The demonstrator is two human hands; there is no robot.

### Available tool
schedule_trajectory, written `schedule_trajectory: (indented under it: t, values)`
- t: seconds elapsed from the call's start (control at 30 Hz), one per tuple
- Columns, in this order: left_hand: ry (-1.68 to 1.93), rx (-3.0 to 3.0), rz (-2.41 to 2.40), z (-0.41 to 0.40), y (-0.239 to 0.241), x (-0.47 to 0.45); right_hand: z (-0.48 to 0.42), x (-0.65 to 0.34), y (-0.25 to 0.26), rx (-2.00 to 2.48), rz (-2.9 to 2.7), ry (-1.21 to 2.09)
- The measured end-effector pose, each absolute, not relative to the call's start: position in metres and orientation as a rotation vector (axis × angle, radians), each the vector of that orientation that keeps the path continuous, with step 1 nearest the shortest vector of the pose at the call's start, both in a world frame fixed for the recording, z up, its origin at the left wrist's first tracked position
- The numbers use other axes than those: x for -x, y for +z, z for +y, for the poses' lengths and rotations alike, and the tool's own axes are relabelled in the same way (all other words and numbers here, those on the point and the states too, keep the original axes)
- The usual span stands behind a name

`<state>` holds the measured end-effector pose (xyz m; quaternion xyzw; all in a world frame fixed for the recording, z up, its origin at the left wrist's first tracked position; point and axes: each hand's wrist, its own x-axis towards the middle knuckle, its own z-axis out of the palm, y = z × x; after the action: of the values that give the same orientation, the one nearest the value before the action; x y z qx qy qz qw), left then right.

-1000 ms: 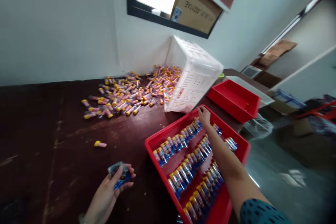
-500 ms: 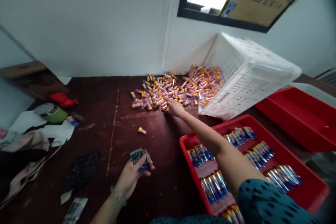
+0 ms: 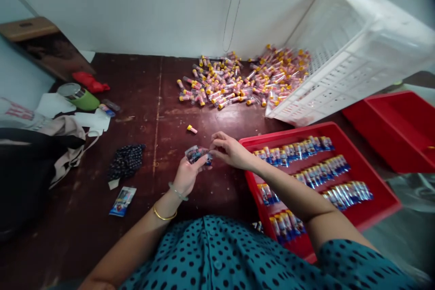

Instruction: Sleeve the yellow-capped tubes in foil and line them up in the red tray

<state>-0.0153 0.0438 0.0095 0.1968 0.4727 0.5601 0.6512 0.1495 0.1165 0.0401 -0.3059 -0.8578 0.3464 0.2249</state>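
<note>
My left hand (image 3: 189, 173) is closed around small printed plastic sleeves (image 3: 195, 153), thumb on top. Its partner, my right hand (image 3: 231, 150), pinches at the right end of these sleeves; what lies between its fingertips is too small to make out. Just beyond the hands lies a single small pink tube with a yellow cap (image 3: 192, 129). Farther back, against the wall, spreads a heap of similar yellow-capped tubes (image 3: 224, 84). Under my right forearm a red tray (image 3: 370, 167) holds rows of tubes in blue printed sleeves (image 3: 307, 175).
A white perforated crate (image 3: 340, 86) leans on its side by the heap. Another red tray (image 3: 401, 118) stands at right. On the left are a printed packet (image 3: 123, 201), dark dotted cloth (image 3: 126, 161), green container (image 3: 79, 96), red bag (image 3: 90, 82) and black bag (image 3: 30, 181).
My right hand has come back from the tube heap to the sleeves in my left hand. The camera view has tilted down, showing more of the tray and shirt.
</note>
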Motion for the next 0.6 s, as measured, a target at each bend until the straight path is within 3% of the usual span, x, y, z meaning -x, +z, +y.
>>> schedule_trajectory:
  t: [0.27,0.6]
  values:
    - [1.065,-0.666,1.076,0.035,0.004,0.031,0.11,-0.173,0.05,0.837,-2.313,0.989]
    - [0.854,-0.625,1.001,0.037,0.017,0.029,0.116,-0.21,0.061,0.942,-1.463,1.682]
